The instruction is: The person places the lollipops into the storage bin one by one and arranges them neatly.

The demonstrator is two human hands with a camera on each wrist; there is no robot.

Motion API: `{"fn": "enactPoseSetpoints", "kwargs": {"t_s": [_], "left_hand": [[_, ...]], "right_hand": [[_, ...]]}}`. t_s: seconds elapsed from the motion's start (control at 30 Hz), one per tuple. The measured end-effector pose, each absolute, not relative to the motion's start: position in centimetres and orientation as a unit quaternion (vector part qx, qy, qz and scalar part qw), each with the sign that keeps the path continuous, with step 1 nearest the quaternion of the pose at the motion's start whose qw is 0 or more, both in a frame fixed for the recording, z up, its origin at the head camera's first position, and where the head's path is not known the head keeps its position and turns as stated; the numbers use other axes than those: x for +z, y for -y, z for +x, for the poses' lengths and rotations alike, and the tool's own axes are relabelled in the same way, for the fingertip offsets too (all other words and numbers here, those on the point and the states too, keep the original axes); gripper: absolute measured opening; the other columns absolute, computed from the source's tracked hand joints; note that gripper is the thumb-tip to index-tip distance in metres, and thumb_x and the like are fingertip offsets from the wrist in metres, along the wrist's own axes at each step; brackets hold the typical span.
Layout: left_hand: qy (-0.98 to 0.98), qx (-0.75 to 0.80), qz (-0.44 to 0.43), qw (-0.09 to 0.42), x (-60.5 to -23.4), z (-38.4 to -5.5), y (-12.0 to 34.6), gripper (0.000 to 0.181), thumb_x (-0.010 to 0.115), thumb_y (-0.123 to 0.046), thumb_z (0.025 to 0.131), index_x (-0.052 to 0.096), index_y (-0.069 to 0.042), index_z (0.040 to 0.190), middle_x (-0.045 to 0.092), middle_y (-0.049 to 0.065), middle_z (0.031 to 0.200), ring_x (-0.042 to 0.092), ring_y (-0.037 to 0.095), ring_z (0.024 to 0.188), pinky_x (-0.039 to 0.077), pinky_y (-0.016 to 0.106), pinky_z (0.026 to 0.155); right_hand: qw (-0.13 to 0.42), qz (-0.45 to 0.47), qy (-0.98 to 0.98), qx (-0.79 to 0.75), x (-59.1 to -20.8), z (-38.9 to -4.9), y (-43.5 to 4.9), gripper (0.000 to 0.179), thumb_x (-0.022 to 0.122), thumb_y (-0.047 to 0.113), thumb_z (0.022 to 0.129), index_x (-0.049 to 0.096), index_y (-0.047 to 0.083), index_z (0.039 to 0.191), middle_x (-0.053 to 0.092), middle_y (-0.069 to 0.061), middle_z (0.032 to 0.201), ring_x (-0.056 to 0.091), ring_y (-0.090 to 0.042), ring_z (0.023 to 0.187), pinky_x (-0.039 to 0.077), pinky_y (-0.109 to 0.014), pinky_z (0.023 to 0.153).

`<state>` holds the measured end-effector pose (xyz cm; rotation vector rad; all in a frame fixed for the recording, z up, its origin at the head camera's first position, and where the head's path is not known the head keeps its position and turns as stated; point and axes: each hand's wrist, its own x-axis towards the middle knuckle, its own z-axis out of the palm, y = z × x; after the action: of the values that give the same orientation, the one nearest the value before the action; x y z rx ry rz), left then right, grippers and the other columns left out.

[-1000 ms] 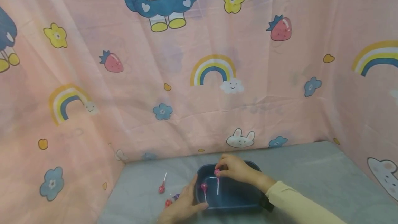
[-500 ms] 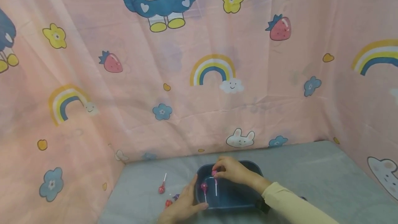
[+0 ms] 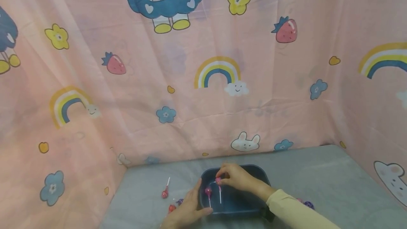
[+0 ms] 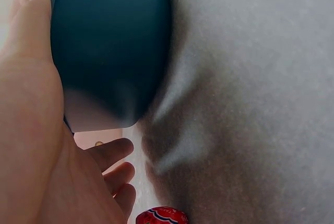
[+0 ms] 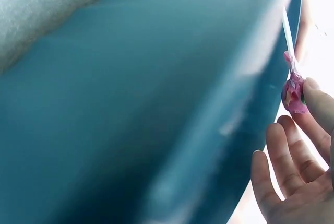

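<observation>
In the head view, my right hand (image 3: 236, 177) pinches a pink-wrapped lollipop (image 3: 218, 180) by its candy end over a dark blue plastic box (image 3: 251, 204), the white stick pointing down toward the near side. The right wrist view shows that lollipop (image 5: 295, 94) between thumb and forefinger, with the other fingers loosely bent. A second pink lollipop (image 3: 208, 191) lies in the box's left end. My left hand (image 3: 189, 207) rests against the left end of the box, fingers along its side and thumb at the near corner. Its lower fingers (image 4: 120, 174) hang loosely beneath the box (image 4: 109, 51).
Left of the box, a red lollipop (image 3: 164, 194) lies on the grey table cover (image 3: 136, 193). An orange-red lollipop (image 3: 172, 207) and a purple one (image 3: 180, 201) sit beside my left hand. Another purple candy (image 3: 308, 205) shows behind my right sleeve. A pink printed curtain (image 3: 143, 133) stands behind.
My right hand, with the lollipop in it, has moved slightly left and lower in the box. The candy by my right sleeve has come into view. My left hand stays put.
</observation>
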<state>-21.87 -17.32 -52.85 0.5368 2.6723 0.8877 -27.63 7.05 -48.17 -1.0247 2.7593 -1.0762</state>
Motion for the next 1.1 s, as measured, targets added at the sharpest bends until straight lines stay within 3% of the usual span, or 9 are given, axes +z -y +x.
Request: {"fn": "enactPoseSetpoints", "kwargs": {"t_s": [0.3,0.47,0.83,1.1], "left_hand": [[-0.925,0.301,0.199,0.123,-53.2,-22.1,17.4,0.103,0.057,-0.061,0.083,-0.008,-0.022,0.152,0.02,0.023,0.155,0.025,0.042,0.14,0.035,0.062,0.103],[-0.924,0.303,0.202,0.118,-53.2,-22.2,17.4,0.103,0.057,-0.061,0.083,-0.007,-0.02,0.152,0.02,0.024,0.154,0.025,0.043,0.14,0.034,0.062,0.104],[-0.924,0.303,0.189,0.136,-53.3,-22.2,17.5,0.104,0.057,-0.062,0.083,-0.008,-0.02,0.152,0.022,0.026,0.153,0.027,0.044,0.139,0.034,0.063,0.103],[-0.924,0.302,0.2,0.124,-53.0,-21.9,17.4,0.102,0.056,-0.06,0.084,-0.007,-0.018,0.152,0.025,0.027,0.151,0.03,0.044,0.137,0.036,0.062,0.103]], "right_hand": [[0.016,-0.318,-0.874,-0.368,-48.4,-27.2,-6.7,0.024,0.07,0.026,0.083,0.072,0.01,0.101,0.063,-0.006,0.09,0.048,0.0,0.072,0.043,-0.016,0.062],[0.016,-0.316,-0.872,-0.373,-48.6,-27.2,-6.4,0.025,0.07,0.027,0.083,0.072,0.01,0.1,0.064,-0.008,0.091,0.053,-0.01,0.075,0.042,-0.016,0.063],[0.022,-0.308,-0.874,-0.376,-49.7,-27.5,-6.0,0.025,0.071,0.028,0.082,0.072,0.01,0.1,0.064,-0.008,0.091,0.057,-0.014,0.077,0.044,-0.017,0.065],[-0.024,-0.346,-0.855,-0.386,-50.6,-27.4,-5.8,0.024,0.072,0.025,0.081,0.072,0.008,0.097,0.063,-0.007,0.086,0.051,0.0,0.07,0.043,-0.015,0.06]]}}
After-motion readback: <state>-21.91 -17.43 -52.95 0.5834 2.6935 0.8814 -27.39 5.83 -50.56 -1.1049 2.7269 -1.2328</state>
